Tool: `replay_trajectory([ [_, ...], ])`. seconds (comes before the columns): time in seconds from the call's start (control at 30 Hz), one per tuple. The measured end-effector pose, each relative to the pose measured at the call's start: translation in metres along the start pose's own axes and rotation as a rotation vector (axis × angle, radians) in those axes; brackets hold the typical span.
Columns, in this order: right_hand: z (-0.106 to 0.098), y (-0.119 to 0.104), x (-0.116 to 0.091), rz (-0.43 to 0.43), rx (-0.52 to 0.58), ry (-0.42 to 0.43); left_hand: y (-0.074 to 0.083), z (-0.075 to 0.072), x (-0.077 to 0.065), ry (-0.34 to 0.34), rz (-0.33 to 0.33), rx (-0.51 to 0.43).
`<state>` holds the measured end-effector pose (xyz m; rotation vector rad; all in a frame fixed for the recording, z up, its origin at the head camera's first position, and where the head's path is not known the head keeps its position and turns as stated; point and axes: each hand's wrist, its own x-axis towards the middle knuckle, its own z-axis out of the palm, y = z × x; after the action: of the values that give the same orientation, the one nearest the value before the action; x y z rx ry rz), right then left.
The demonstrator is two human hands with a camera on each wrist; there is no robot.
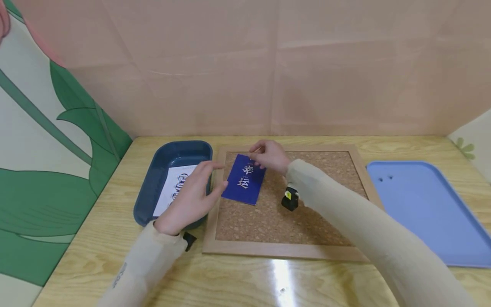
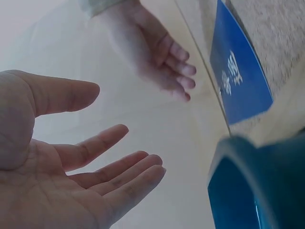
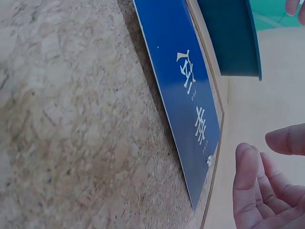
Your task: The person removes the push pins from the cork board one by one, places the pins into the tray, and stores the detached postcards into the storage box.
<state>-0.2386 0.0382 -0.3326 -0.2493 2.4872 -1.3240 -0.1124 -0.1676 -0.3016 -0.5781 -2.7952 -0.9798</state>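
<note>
A blue card (image 1: 245,181) with pale lettering lies on the left part of a wood-framed corkboard (image 1: 307,226). In the right wrist view a small clear pin-like piece (image 3: 209,161) sits near one end of the card, whose long edge lifts a little from the cork. My right hand (image 1: 270,156) hovers by the card's far end, fingers loosely bent, thumb and forefinger apart with nothing between them. My left hand (image 1: 195,194) is held over the right side of a dark blue bin (image 1: 143,204), its fingers spread and holding nothing.
Inside the bin lies a white sheet (image 1: 163,200) with dark lettering. To the right of the corkboard is a light blue tray (image 1: 429,213) with small dark pieces (image 1: 390,177) near its far left corner. A draped pink cloth (image 1: 276,64) stands behind the table.
</note>
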Motion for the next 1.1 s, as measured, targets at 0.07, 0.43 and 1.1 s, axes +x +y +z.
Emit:
replay_trajectory([
  [0.07, 0.000, 0.001, 0.000, -0.002, -0.009, 0.010, 0.002, 0.003, 0.001, -0.013, 0.004, -0.009],
  [0.43, 0.000, 0.004, 0.001, 0.012, -0.021, 0.026, 0.009, 0.017, 0.005, -0.031, 0.043, -0.060],
  [1.1, -0.001, 0.007, 0.003, 0.003, -0.030, 0.018, 0.011, 0.042, 0.012, -0.080, -0.025, -0.088],
])
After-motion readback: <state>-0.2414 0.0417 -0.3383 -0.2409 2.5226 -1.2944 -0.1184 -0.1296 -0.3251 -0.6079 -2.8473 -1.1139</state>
